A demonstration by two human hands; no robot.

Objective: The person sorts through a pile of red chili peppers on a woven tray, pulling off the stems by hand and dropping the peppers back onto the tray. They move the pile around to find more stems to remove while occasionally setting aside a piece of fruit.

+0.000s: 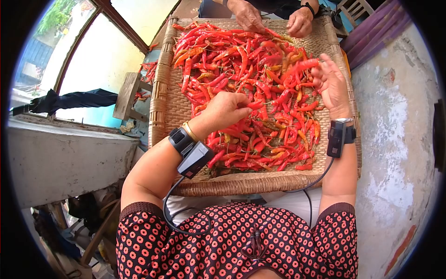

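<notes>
My left hand point(224, 110) is closed in a pinch on a red chili pepper point(254, 105) above the middle of the pile. My right hand point(331, 86) is raised at the right side of the basket. Another red chili pepper point(304, 65), blurred by motion, points left from between its thumb and fingers. Below both hands spreads a thick layer of chili peppers point(274, 135), mostly red with some orange ones. They lie in a shallow rectangular woven basket point(223, 187) in front of me.
Across the basket, another person's two hands point(248, 17) work at the far edge of the peppers. A wooden stool point(126, 97) and a dark folded umbrella point(79, 100) are at left by the window. A worn wall point(390, 139) stands close at right.
</notes>
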